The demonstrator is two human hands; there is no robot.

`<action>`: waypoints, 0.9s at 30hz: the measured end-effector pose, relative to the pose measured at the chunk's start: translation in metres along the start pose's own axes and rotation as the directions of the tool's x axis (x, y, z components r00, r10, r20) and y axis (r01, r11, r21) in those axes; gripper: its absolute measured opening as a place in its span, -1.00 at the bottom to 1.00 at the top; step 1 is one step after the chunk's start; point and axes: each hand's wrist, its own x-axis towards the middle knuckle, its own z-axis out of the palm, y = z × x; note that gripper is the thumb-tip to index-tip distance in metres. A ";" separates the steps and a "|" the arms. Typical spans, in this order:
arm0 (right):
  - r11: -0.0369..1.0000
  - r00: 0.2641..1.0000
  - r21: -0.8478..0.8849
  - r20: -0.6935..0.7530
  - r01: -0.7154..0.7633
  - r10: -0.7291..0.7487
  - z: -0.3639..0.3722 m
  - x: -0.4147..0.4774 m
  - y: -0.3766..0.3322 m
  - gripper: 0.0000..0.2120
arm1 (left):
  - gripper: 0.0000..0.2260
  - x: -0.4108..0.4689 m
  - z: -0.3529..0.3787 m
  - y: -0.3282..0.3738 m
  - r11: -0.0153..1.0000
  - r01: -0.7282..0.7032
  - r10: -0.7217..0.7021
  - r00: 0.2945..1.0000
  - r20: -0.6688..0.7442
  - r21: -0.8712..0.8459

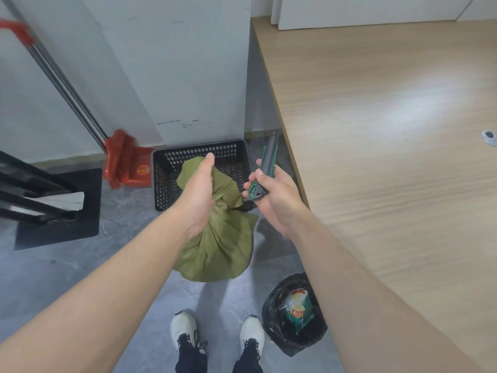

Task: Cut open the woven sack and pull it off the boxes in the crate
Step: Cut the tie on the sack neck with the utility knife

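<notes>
An olive-green woven sack [217, 251] hangs bulging above the grey floor, in front of a black perforated plastic crate [234, 152]. My left hand [197, 195] grips the sack's gathered neck, and the loose top of the sack fans out behind it over the crate. My right hand [271, 195] holds a green and black utility knife [265, 170] just to the right of the sack's neck, apart from the fabric. Whether the blade is out I cannot tell. Whatever is inside the sack is hidden.
A wooden table [390, 130] fills the right side, its edge close to my right hand. A bin lined with a black bag [293, 313] stands by my right foot. A red broom and dustpan [126, 165] lean on the wall at left, beside a black rack [40, 195].
</notes>
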 end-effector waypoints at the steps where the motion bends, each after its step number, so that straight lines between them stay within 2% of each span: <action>1: 1.000 1.000 -0.006 0.011 -0.011 0.011 0.006 -0.001 0.004 -0.79 | -0.46 -0.001 -0.008 0.000 1.000 -0.014 0.014 1.000 0.001 -0.014; 4: 0.999 1.000 -0.045 -0.014 -0.003 0.003 0.024 0.000 0.021 -0.81 | -0.60 0.002 -0.033 -0.001 0.999 -0.025 0.025 0.999 -0.021 -0.034; 7: 0.998 0.999 -0.068 -0.031 0.017 -0.019 0.043 0.003 0.043 -0.79 | -0.56 0.011 -0.062 -0.003 0.999 -0.025 0.023 0.999 -0.031 -0.045; 11: 0.996 0.998 -0.070 -0.037 0.051 -0.054 0.067 0.004 0.078 -0.80 | -0.69 0.032 -0.101 -0.014 0.999 -0.017 0.016 1.000 -0.018 -0.044; 13: 0.996 0.996 -0.074 -0.059 0.058 -0.063 0.077 0.005 0.094 -0.81 | -0.66 0.040 -0.118 -0.021 1.000 -0.002 0.001 1.000 -0.009 -0.025; 16: 0.997 0.993 -0.054 -0.096 0.062 -0.067 0.087 0.009 0.118 -0.82 | -0.48 0.054 -0.140 -0.031 0.999 0.050 -0.050 0.998 0.026 0.009; 18: 0.996 0.990 -0.041 -0.115 0.075 -0.079 0.091 0.013 0.132 -0.80 | -0.44 0.063 -0.149 -0.035 0.998 0.055 -0.057 0.997 0.047 0.036; 22: 0.995 0.987 -0.015 -0.129 0.098 -0.099 0.085 0.025 0.157 -0.77 | -0.43 0.085 -0.155 -0.050 0.997 0.049 -0.052 0.997 0.053 0.056; 27: 0.984 0.977 -0.070 -0.130 0.161 -0.169 0.049 0.060 0.195 -0.78 | -0.49 0.121 -0.141 -0.088 0.998 -0.034 0.030 0.997 0.073 0.061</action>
